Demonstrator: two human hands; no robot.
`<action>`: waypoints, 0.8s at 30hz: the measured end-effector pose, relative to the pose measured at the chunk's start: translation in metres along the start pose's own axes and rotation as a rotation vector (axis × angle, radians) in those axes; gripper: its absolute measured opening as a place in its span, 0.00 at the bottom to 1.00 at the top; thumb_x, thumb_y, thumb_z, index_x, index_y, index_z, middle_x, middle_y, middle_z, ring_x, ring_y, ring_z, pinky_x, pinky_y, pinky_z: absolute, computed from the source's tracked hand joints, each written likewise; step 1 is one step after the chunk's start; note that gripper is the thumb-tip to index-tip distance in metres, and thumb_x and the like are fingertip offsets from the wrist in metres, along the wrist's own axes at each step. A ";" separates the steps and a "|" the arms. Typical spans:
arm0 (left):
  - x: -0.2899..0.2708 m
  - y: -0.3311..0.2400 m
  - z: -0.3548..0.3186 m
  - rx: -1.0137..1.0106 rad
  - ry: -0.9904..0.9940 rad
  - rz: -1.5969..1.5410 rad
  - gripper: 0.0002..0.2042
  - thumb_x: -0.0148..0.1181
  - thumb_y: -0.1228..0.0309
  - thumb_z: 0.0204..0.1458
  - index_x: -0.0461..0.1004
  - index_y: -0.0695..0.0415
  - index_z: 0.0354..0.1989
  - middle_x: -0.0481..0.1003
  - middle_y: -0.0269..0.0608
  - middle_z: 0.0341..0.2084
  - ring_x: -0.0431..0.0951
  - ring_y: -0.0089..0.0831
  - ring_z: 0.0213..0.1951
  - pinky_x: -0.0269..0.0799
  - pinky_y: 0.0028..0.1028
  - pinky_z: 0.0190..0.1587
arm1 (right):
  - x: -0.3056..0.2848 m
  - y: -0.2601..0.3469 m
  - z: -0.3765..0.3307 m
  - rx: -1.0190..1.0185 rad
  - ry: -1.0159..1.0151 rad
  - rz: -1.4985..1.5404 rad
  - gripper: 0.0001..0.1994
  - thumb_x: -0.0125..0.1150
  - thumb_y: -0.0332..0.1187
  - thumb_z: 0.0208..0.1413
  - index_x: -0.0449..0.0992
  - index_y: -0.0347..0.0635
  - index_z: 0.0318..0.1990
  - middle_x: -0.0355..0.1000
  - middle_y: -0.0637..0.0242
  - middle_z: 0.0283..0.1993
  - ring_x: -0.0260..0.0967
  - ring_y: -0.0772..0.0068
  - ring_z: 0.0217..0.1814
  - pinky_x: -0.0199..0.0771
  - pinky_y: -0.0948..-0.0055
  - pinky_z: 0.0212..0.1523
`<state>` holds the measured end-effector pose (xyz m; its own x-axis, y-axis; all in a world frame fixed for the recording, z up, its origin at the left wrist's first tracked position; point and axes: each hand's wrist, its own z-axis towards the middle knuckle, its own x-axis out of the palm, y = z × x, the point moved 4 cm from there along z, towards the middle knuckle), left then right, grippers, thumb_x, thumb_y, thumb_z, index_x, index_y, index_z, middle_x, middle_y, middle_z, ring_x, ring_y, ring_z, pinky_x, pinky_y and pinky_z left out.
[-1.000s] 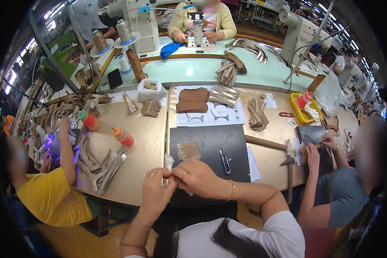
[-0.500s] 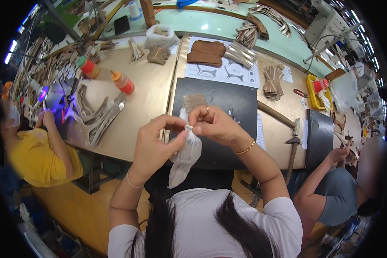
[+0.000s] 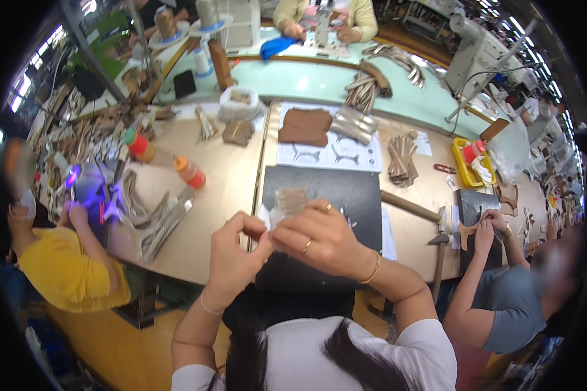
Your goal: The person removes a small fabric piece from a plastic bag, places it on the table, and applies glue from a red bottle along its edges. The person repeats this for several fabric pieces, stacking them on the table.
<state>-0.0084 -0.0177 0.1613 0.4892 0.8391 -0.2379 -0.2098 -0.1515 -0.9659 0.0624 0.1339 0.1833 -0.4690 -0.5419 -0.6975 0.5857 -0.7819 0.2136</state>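
Observation:
Both hands meet over the black work mat [image 3: 319, 176], fingertips pinched together. My left hand [image 3: 239, 255] grips a thin white bag [image 3: 263, 216] between thumb and forefinger. My right hand [image 3: 323, 240], with rings on its fingers, is closed on the same bag, its fingers covering most of it. Just beyond the fingers, a small stack of beige strips [image 3: 291, 199] shows; whether it is inside the bag or under it I cannot tell.
A brown leather stack [image 3: 304, 126] lies on a printed sheet [image 3: 365, 156] beyond the mat. To the right are a hammer [image 3: 441, 240], a strip bundle [image 3: 403, 159] and a yellow basket [image 3: 464, 171]. Glue bottles [image 3: 189, 171] stand at left. Co-workers sit on both sides.
The view has tilted up, showing a person at a sewing machine across the table. The bag's hanging part no longer shows, and my right hand's fingers now cover its knotted neck.

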 end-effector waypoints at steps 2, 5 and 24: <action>0.000 -0.001 0.004 0.006 0.028 0.037 0.05 0.61 0.82 0.48 0.72 0.63 0.30 0.73 0.34 0.27 0.71 0.19 0.31 0.67 0.21 0.37 | 0.000 0.001 0.002 -0.048 0.037 -0.098 0.11 0.66 0.31 0.46 0.79 0.42 0.39 0.76 0.67 0.39 0.74 0.73 0.37 0.71 0.68 0.43; -0.003 0.005 0.008 -0.006 0.083 0.084 0.05 0.61 0.81 0.46 0.72 0.63 0.30 0.74 0.33 0.24 0.71 0.19 0.29 0.67 0.20 0.35 | 0.003 0.001 0.004 -0.114 0.109 -0.185 0.11 0.62 0.31 0.47 0.79 0.39 0.39 0.76 0.67 0.39 0.74 0.74 0.37 0.70 0.68 0.45; -0.008 0.032 0.006 -0.233 0.261 -0.085 0.05 0.62 0.78 0.48 0.72 0.62 0.31 0.74 0.33 0.25 0.72 0.19 0.29 0.70 0.21 0.34 | 0.023 -0.004 -0.001 -0.084 0.208 0.064 0.05 0.64 0.30 0.48 0.75 0.41 0.30 0.67 0.69 0.26 0.70 0.70 0.31 0.67 0.60 0.55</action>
<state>-0.0239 -0.0263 0.1328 0.7025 0.6968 -0.1449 0.0246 -0.2273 -0.9735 0.0502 0.1246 0.1656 -0.2880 -0.5078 -0.8119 0.6671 -0.7146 0.2104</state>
